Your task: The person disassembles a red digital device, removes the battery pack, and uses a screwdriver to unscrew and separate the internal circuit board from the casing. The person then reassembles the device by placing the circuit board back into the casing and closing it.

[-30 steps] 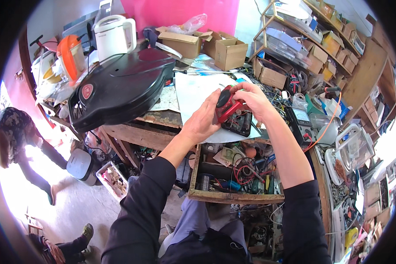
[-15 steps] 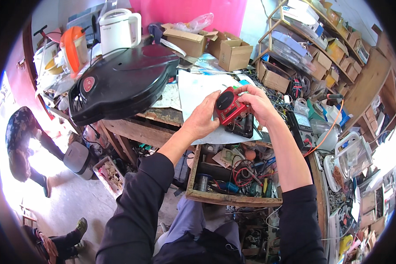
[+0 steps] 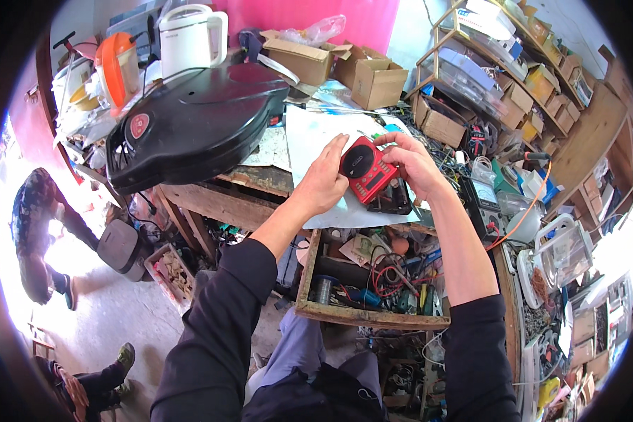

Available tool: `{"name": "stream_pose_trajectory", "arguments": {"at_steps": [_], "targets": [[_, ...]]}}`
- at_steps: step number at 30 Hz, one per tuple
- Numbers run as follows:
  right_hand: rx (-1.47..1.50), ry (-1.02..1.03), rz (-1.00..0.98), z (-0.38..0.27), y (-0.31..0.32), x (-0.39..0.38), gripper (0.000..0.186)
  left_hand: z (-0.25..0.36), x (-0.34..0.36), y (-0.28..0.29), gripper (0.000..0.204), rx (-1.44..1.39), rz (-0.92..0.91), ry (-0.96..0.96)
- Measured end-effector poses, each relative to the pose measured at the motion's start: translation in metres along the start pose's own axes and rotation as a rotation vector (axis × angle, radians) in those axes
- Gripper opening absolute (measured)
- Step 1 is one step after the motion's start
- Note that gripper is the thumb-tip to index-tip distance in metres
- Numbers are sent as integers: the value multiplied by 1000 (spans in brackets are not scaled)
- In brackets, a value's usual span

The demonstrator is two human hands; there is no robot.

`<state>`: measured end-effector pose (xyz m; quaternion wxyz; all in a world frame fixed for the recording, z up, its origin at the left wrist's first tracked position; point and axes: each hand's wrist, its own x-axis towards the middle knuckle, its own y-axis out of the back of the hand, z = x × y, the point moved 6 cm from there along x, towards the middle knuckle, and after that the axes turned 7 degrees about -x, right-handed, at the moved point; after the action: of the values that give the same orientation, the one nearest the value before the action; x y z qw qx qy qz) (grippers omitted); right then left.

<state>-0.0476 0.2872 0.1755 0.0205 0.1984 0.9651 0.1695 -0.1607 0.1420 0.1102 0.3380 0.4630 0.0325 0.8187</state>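
Observation:
A small red radio [image 3: 368, 171] with a round black speaker grille and rows of buttons is held up between my two hands, its front toward me. My left hand [image 3: 323, 179] closes on its left side, with the thumb largely hidden behind it. Curled over its upper right edge are the fingers of my right hand [image 3: 411, 165]. Below and right of the radio shows an open black casing [image 3: 394, 200]; whether the two are joined I cannot tell. Under them lies a white sheet [image 3: 309, 133] on the workbench.
An open wooden drawer [image 3: 373, 320] with solder, wires and screwdrivers juts out below my hands. A large black appliance [image 3: 204, 119] stands left, cardboard boxes [image 3: 378, 86] behind, a meter [image 3: 482, 193] and cluttered shelves right. Another person's legs [image 3: 32, 232] show far left.
The red radio has tilted so that more of its front and buttons faces me. My left hand has shifted slightly up its side, and the black casing sits a little further right.

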Motion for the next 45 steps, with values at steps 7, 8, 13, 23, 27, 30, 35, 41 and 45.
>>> {"name": "stream_pose_trajectory", "arguments": {"at_steps": [7,8,13,23,27,30,35,41,45], "targets": [[15,16,4,-1,-1,1,37,-12,-1,-4,70,-308,-60,270],[11,16,0,-1,0,0,37,-11,0,-4,70,-347,-60,281],[-7,10,56,-3,-3,2,35,12,-1,9,77,-176,-33,101],[-316,206,213,-6,-5,3,24,29,-7,2,66,-99,-46,26],[-479,224,249,-17,-22,3,34,24,-11,6,51,-193,53,-31],[-549,281,290,-23,-28,0,27,18,-13,4,48,-272,97,14],[-517,261,263,-18,-30,1,27,11,-13,3,38,-335,95,106],[-401,334,289,-11,-26,-20,20,1,-13,0,34,-409,68,227],[-522,558,651,-8,-11,-50,19,-7,-11,-2,33,-399,42,268]]}}
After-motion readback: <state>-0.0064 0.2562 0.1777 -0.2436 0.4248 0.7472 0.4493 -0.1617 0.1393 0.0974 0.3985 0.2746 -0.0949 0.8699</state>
